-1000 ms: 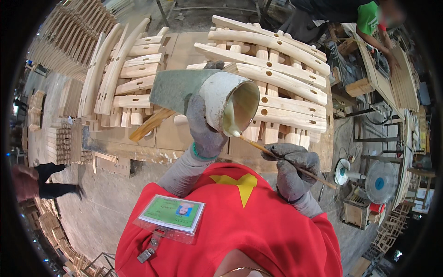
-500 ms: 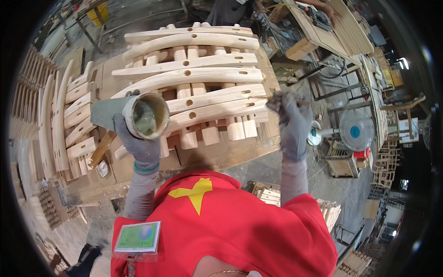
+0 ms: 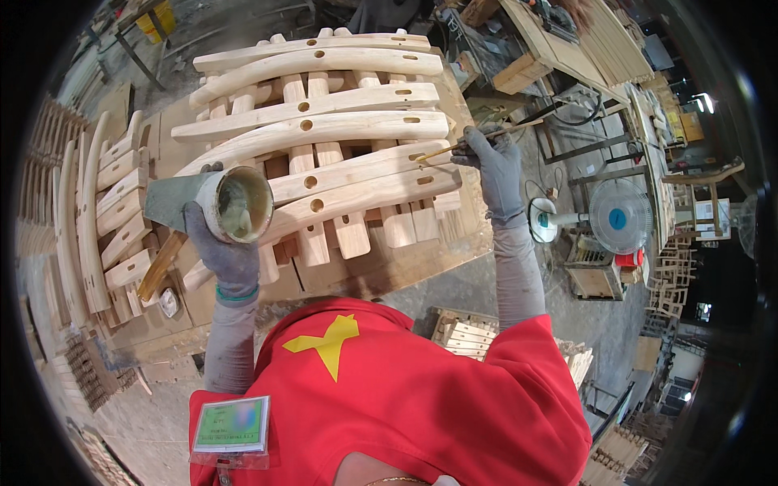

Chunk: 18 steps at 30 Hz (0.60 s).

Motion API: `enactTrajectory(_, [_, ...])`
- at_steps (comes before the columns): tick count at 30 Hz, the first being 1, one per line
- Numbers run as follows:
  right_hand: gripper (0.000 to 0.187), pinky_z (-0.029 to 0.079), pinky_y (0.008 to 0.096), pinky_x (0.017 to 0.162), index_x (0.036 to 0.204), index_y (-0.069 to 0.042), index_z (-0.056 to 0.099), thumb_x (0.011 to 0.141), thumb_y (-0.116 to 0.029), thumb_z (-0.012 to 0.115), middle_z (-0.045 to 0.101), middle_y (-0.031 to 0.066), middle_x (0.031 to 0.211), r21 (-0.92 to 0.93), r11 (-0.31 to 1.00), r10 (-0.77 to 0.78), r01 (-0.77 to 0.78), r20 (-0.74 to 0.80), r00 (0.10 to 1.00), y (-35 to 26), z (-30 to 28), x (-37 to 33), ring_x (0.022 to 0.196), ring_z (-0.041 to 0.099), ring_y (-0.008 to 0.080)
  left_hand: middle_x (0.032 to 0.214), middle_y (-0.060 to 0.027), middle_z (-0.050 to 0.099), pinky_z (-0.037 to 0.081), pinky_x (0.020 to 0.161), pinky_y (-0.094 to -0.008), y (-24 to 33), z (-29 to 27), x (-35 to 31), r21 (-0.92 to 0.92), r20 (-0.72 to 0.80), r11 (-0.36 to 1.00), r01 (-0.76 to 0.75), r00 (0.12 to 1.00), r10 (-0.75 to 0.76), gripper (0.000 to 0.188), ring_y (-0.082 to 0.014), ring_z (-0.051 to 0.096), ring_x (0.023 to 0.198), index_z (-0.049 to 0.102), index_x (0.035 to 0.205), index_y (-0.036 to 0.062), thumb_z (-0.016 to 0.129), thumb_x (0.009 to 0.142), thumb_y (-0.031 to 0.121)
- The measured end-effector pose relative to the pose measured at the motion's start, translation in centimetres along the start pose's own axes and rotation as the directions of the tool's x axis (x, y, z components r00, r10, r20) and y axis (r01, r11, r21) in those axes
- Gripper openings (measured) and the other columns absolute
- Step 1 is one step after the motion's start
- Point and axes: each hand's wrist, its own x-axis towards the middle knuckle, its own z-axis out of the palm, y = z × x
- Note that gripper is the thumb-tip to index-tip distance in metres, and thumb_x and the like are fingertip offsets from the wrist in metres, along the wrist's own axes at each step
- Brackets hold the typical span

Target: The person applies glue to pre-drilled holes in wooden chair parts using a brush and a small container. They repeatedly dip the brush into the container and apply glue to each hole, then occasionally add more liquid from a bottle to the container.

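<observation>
My left hand point(image 3: 223, 257), in a grey glove, is wrapped round a grey-green cup point(image 3: 172, 199) with a pale, wet-looking substance inside. The cup is tilted, its mouth facing up toward me. In my gloved right hand point(image 3: 498, 174) is a thin stick point(image 3: 439, 151), pinched between the fingers. Its tip touches or hovers just over the slot near the right end of a curved wooden rail point(image 3: 356, 168); I cannot tell which. Several such rails, with round holes and slots, lie side by side across square wooden bars point(image 3: 311, 245).
Cardboard point(image 3: 340, 275) covers the table under the wood. More curved pieces point(image 3: 96, 211) are stacked at the left, near an amber-brown stick point(image 3: 160, 266). A fan point(image 3: 619, 215) stands to the right, beyond it a workbench point(image 3: 559, 61) where another person's hand shows.
My right hand has moved up, and the stick now points left to the rail's slot. My left hand still holds the cup. The whole view has shifted slightly.
</observation>
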Motion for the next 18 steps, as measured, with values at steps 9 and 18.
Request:
enactTrajectory(9, [0.017,0.052,0.0237,0.062,0.088,0.001,0.055,0.085,-0.012,0.064,0.061,0.0076,0.077,-0.304,0.949,-0.065,0.087,0.082,0.994,-0.3,1.8,0.4,0.069,0.06,0.0121,0.13,-0.0171,0.045,0.033,0.106,-0.0393,-0.3,-0.1,-0.3,0.246,0.046,0.964,-0.097,0.995,0.088,0.049,-0.0267,0.044,0.121,0.037,0.129,-0.0061,0.027,0.097,0.03])
enactTrajectory(18, [0.016,0.045,0.0235,0.063,0.082,0.0,0.058,0.083,-0.015,0.064,0.06,0.0045,0.071,-0.581,0.769,-0.114,0.267,0.286,0.951,-2.0,2.4,0.5,0.068,0.055,0.0082,0.13,-0.0167,0.046,0.033,0.105,-0.0385,-0.3,-0.5,0.3,-0.198,-0.02,0.973,0.122,0.992,-0.128,0.045,-0.0262,0.044,0.121,0.04,0.127,-0.0062,0.026,0.098,0.025])
